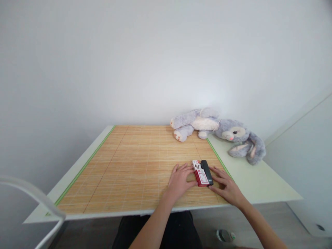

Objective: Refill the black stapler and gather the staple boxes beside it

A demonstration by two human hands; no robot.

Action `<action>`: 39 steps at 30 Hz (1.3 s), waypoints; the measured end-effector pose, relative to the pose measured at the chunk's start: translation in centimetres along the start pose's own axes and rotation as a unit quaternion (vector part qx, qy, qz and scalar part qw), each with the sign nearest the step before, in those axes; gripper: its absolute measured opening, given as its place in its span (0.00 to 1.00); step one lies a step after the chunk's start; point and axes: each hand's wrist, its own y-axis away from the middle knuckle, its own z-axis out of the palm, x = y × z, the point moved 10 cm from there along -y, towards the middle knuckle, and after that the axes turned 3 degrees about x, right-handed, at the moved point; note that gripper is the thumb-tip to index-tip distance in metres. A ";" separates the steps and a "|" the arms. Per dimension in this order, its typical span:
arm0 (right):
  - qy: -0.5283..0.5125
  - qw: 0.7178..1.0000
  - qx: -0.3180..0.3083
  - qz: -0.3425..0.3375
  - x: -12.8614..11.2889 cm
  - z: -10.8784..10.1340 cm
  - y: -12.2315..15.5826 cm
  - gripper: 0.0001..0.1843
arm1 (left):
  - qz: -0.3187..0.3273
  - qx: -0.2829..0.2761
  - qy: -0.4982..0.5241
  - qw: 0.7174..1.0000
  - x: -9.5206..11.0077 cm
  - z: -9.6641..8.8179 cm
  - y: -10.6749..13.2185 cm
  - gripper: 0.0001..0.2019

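Observation:
Side by side on the bamboo mat (129, 166) lie a small white box (196, 165) with a printed picture, a red-and-white box (202, 177) and a long black object (206, 172) that looks like a stapler. My left hand (181, 178) rests at their left side, fingers spread, with the thumb and index tips at the boxes' edge. On the other side is my right hand (226, 186), its fingers apart and its tips against or very near the black object. The small print cannot be read.
A grey plush rabbit (207, 123) lies on its side along the back right, against the wall. The white tabletop (249, 180) shows around the mat. A white curved tube (33, 193) stands at the left front. A round container (225, 236) is on the floor.

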 end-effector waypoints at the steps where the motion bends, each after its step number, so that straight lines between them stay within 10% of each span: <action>1: -0.009 1.000 0.005 0.007 0.1 -0.3 0.2 0.34 | 0.000 -0.001 0.000 1.000 0.2 -0.3 0.3 0.27; 5: -0.073 0.993 0.073 0.064 -0.3 -3.1 2.2 0.43 | -0.017 0.022 -0.025 0.999 -0.9 -3.5 3.8 0.29; 9: -0.117 0.965 0.213 0.101 -6.0 -5.9 3.9 0.28 | -0.101 0.078 -0.137 0.982 -6.1 -9.2 8.6 0.23; 13: -0.126 0.986 0.111 0.001 -16.9 0.0 -0.5 0.27 | -0.182 0.101 -0.247 0.946 -10.8 -12.4 10.4 0.35; 16: -0.052 0.998 0.038 -0.011 -20.3 5.7 -5.0 0.36 | -0.191 0.103 -0.284 0.934 -11.5 -12.1 10.0 0.40; 22: 0.077 0.993 0.062 0.063 -17.3 9.6 -8.2 0.39 | -0.197 0.122 -0.297 0.926 -10.9 -11.3 9.7 0.39; 39: 0.106 0.988 0.084 0.071 -16.9 10.2 -7.9 0.41 | -0.187 0.123 -0.278 0.934 -10.6 -11.1 9.6 0.37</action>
